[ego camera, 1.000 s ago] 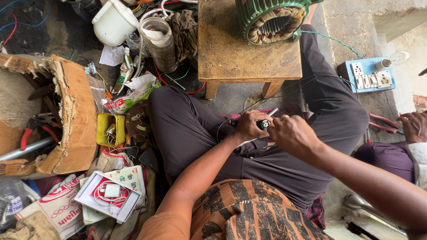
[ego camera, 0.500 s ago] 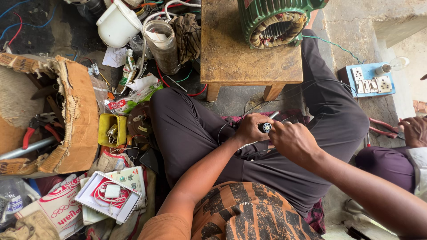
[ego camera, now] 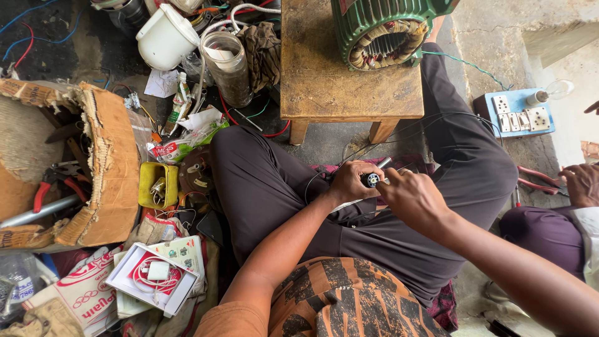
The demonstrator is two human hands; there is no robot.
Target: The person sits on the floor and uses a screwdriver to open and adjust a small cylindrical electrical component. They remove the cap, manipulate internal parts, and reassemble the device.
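Observation:
I sit cross-legged on the floor in dark trousers. My left hand (ego camera: 350, 181) is closed around a small dark cylindrical tool (ego camera: 372, 180) with a round blue-ringed end, held over my lap. My right hand (ego camera: 412, 198) meets it from the right, fingertips pinched at the tool's end. Thin dark wires (ego camera: 399, 134) run from my hands up toward a green electric motor (ego camera: 380, 28) with exposed copper windings, which stands on a low wooden stool (ego camera: 318, 75) just ahead of my knees.
A torn cardboard box (ego camera: 106, 162) with red-handled pliers lies at left beside a yellow tub (ego camera: 146, 187). A white kettle (ego camera: 165, 37) and a jar (ego camera: 228, 65) stand farther away. A blue socket board (ego camera: 518, 112) and another person's hand (ego camera: 580, 184) are at right.
My hands stay together on the tool over my lap; the right hand's fingers have shifted slightly at its end. The view has drifted a little.

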